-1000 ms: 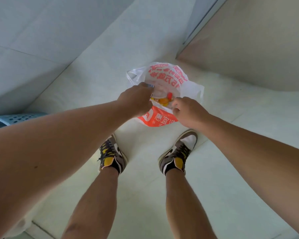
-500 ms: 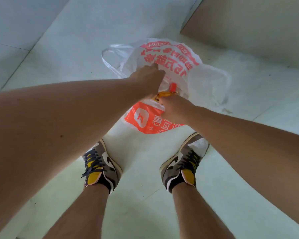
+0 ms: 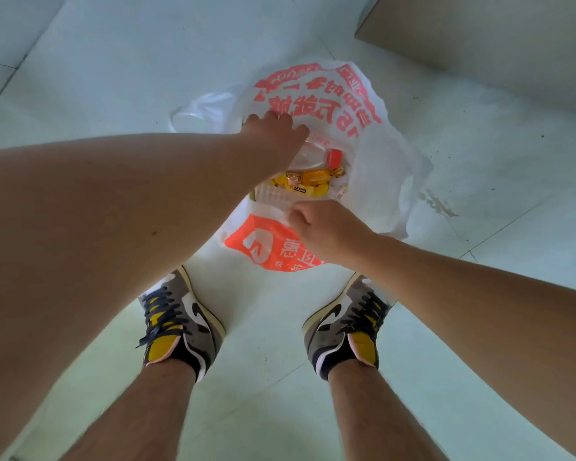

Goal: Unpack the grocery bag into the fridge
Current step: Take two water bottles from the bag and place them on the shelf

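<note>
A white plastic grocery bag with orange-red print sits open on the floor in front of my feet. Inside it lie a clear bottle with a red cap and a clear tray of yellow and orange wrapped candies. My left hand reaches into the bag's mouth, its fingers curled over the far rim above the bottle. My right hand pinches the bag's near edge and holds it down. The fridge is not in view.
Pale tiled floor lies all around the bag. A beige wall or panel rises at the back right. My two feet in brown, black and yellow sneakers stand just behind the bag.
The bag's mouth is pulled wider, so the bottle and candies show. My left hand has moved to the far rim and my right hand has drawn the near edge toward me.
</note>
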`<action>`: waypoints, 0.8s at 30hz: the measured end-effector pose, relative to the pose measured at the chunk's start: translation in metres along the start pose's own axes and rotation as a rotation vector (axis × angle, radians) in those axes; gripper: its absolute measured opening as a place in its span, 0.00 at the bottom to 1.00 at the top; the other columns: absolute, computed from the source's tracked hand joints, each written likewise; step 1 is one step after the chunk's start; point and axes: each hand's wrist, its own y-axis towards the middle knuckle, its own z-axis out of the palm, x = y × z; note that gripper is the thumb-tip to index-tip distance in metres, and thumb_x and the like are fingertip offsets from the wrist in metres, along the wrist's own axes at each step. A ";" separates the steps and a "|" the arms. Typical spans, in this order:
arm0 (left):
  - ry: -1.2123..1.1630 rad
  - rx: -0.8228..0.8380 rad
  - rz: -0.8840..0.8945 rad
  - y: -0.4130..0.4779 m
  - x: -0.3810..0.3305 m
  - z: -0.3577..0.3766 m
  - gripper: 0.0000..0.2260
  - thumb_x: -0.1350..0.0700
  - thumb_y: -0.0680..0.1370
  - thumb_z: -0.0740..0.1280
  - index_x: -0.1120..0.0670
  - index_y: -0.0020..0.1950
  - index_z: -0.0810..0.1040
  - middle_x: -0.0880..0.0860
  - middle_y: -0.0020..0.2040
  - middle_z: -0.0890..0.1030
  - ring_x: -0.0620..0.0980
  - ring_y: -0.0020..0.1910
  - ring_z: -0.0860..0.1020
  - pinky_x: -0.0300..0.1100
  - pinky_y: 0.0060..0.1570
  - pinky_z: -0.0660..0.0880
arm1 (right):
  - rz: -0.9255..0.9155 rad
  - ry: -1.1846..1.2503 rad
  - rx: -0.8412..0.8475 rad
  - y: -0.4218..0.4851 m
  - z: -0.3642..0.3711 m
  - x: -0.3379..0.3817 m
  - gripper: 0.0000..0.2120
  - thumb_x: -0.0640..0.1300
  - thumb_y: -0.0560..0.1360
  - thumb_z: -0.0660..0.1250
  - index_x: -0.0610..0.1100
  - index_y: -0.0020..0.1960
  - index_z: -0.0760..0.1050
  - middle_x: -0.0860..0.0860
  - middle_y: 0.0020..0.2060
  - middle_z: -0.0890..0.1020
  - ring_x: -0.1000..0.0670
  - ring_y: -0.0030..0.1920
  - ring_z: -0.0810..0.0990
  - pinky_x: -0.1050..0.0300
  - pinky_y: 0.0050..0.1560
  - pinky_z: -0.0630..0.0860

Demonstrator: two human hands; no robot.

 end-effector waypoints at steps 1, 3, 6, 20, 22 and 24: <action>0.002 -0.010 -0.006 0.000 0.001 0.003 0.29 0.65 0.74 0.66 0.55 0.74 0.61 0.62 0.64 0.70 0.63 0.64 0.70 0.58 0.54 0.73 | 0.053 0.040 -0.053 0.003 0.000 -0.005 0.17 0.45 0.85 0.52 0.40 0.43 0.71 0.48 0.32 0.74 0.51 0.32 0.73 0.56 0.32 0.65; -0.010 -0.034 -0.008 -0.001 0.002 0.007 0.31 0.65 0.73 0.69 0.56 0.73 0.62 0.62 0.65 0.69 0.63 0.63 0.70 0.57 0.51 0.74 | 0.133 -0.006 -0.111 0.009 -0.002 -0.014 0.09 0.39 0.82 0.56 0.39 0.49 0.73 0.44 0.40 0.79 0.46 0.40 0.78 0.54 0.37 0.70; -0.030 -0.038 0.022 -0.006 0.004 0.008 0.35 0.61 0.70 0.74 0.56 0.73 0.61 0.62 0.65 0.68 0.63 0.62 0.71 0.55 0.44 0.75 | 0.171 -0.172 -0.101 0.017 -0.002 -0.017 0.03 0.34 0.78 0.61 0.39 0.49 0.72 0.43 0.44 0.77 0.39 0.51 0.79 0.53 0.43 0.70; -0.038 0.208 -0.025 -0.049 0.016 -0.018 0.21 0.47 0.85 0.53 0.57 0.73 0.69 0.57 0.69 0.73 0.57 0.68 0.71 0.45 0.63 0.67 | 0.289 -0.660 -0.107 0.031 0.033 -0.031 0.23 0.50 0.75 0.67 0.43 0.67 0.70 0.44 0.58 0.80 0.41 0.61 0.73 0.45 0.59 0.68; -0.099 0.230 -0.048 -0.060 0.016 -0.024 0.20 0.50 0.85 0.52 0.59 0.73 0.68 0.58 0.70 0.72 0.57 0.69 0.70 0.46 0.63 0.66 | 0.245 -0.660 -0.137 0.023 0.031 -0.030 0.24 0.54 0.75 0.68 0.44 0.66 0.70 0.44 0.57 0.81 0.40 0.61 0.74 0.45 0.58 0.68; -0.132 0.221 -0.100 -0.071 0.014 -0.025 0.17 0.54 0.85 0.53 0.58 0.71 0.71 0.58 0.66 0.75 0.57 0.64 0.73 0.46 0.56 0.69 | 0.183 -0.665 -0.167 0.011 0.025 -0.026 0.25 0.58 0.75 0.68 0.43 0.65 0.69 0.45 0.57 0.81 0.40 0.60 0.74 0.45 0.56 0.69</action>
